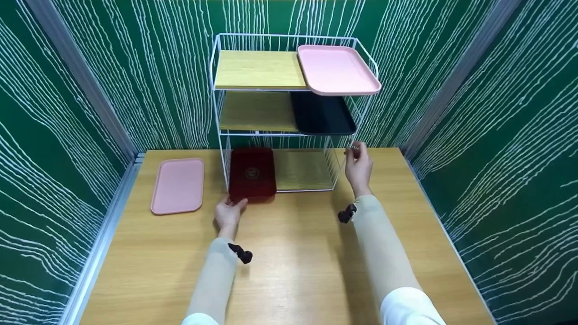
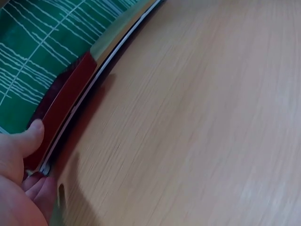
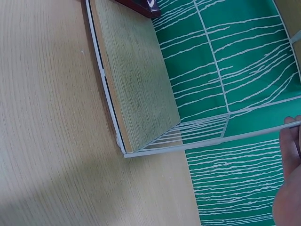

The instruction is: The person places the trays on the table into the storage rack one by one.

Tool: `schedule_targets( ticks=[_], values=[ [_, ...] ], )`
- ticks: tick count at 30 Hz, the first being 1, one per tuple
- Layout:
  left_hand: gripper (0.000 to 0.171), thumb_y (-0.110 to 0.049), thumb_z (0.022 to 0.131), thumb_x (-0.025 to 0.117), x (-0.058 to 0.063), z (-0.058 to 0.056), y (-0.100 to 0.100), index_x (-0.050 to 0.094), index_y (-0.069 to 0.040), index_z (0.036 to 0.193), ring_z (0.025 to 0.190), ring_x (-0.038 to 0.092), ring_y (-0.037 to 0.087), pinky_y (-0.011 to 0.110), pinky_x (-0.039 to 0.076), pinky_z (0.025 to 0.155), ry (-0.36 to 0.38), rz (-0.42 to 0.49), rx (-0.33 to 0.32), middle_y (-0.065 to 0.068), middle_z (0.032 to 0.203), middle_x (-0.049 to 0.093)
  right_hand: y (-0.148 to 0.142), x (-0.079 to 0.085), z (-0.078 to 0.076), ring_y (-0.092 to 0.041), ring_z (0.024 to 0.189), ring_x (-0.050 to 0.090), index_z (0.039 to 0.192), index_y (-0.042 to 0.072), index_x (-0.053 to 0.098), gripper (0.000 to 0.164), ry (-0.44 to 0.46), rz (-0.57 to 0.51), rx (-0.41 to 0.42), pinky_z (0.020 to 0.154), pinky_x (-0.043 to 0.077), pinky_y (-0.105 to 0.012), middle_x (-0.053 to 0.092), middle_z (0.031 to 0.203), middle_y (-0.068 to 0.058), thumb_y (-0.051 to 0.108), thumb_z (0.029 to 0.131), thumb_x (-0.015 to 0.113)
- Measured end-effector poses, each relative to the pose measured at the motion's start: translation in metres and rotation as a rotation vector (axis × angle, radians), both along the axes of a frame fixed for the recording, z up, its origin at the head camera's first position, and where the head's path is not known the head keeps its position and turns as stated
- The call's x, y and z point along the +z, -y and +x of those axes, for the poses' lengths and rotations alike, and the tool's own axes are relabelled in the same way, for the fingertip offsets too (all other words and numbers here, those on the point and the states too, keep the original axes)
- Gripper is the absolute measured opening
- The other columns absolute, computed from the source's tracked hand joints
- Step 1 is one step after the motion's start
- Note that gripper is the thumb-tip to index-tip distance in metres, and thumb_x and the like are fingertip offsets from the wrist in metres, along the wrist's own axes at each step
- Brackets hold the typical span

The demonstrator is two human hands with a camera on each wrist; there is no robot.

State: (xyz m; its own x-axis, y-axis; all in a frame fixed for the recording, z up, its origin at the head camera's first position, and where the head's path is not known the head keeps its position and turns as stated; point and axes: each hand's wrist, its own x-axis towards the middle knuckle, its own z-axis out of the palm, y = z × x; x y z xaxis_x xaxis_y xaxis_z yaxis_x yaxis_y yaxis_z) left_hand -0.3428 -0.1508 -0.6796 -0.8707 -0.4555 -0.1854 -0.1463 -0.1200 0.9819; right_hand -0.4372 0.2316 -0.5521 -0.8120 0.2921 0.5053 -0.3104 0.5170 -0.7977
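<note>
A white wire rack [image 1: 291, 134] with three wooden shelves stands at the back of the table. On its bottom shelf, at the left, lies a dark red tray [image 1: 253, 174] whose front juts past the shelf edge. My left hand [image 1: 229, 214] is at the tray's front left corner. In the left wrist view its thumb lies on the dark red tray's side [image 2: 70, 94], with fingers below, by the rack's lower corner. My right hand [image 1: 359, 169] pinches the rack's right front post [image 3: 244, 136]. A pink tray [image 1: 338, 70] lies on the top shelf, a black tray [image 1: 323, 113] on the middle one.
Another pink tray [image 1: 178, 186] lies on the wooden table [image 1: 289, 271], left of the rack. Green walls [image 1: 496, 135] with white streaks enclose the table at the back and both sides. Metal rails [image 1: 101, 239] run along the table's side edges.
</note>
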Motion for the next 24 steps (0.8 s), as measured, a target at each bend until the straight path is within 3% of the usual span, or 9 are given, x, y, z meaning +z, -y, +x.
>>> schedule_targets(
  ticks=[3, 9, 15, 24],
  values=[
    [0.072, -0.008, 0.087, 0.090, 0.000, 0.004, 0.013, 0.055, 0.009, 0.149, 0.114, 0.073, 0.039, 0.029, 0.065, 0.085, -0.001, -0.048, -0.065, 0.030, 0.137, 0.067, 0.000, 0.000, 0.001, -0.029, 0.094, 0.073, 0.121, 0.002, 0.064, 0.014, 0.007, -0.008, -0.004, 0.079, 0.055, -0.037, 0.078, 0.106, -0.019, 0.005, 0.107, 0.064],
    [0.052, -0.012, 0.090, 0.088, -0.002, 0.017, 0.043, 0.069, 0.004, 0.136, 0.115, 0.074, 0.036, 0.029, 0.065, 0.084, -0.034, -0.173, -0.146, 0.024, 0.128, 0.073, 0.000, 0.001, 0.001, -0.029, 0.093, 0.073, 0.120, 0.003, 0.064, 0.013, 0.025, -0.013, -0.009, 0.076, 0.055, -0.035, 0.078, 0.105, -0.019, 0.004, 0.107, 0.064],
    [0.048, -0.005, 0.092, 0.085, 0.000, 0.030, 0.071, 0.068, 0.010, 0.133, 0.118, 0.071, 0.039, 0.037, 0.064, 0.089, -0.075, -0.150, -0.152, 0.030, 0.131, 0.069, -0.002, 0.001, 0.000, -0.033, 0.093, 0.074, 0.116, 0.000, 0.064, 0.010, 0.009, 0.007, -0.013, 0.083, 0.056, -0.043, 0.078, 0.104, -0.020, 0.003, 0.107, 0.064],
    [0.048, -0.002, 0.095, 0.080, 0.014, 0.048, 0.117, 0.064, 0.008, 0.140, 0.121, 0.069, 0.033, 0.042, 0.061, 0.098, -0.034, -0.118, -0.113, 0.029, 0.137, 0.067, -0.002, 0.001, 0.000, -0.031, 0.094, 0.074, 0.113, -0.001, 0.064, 0.009, 0.008, -0.010, 0.000, 0.082, 0.056, -0.040, 0.078, 0.104, -0.020, 0.002, 0.105, 0.066]
  ],
)
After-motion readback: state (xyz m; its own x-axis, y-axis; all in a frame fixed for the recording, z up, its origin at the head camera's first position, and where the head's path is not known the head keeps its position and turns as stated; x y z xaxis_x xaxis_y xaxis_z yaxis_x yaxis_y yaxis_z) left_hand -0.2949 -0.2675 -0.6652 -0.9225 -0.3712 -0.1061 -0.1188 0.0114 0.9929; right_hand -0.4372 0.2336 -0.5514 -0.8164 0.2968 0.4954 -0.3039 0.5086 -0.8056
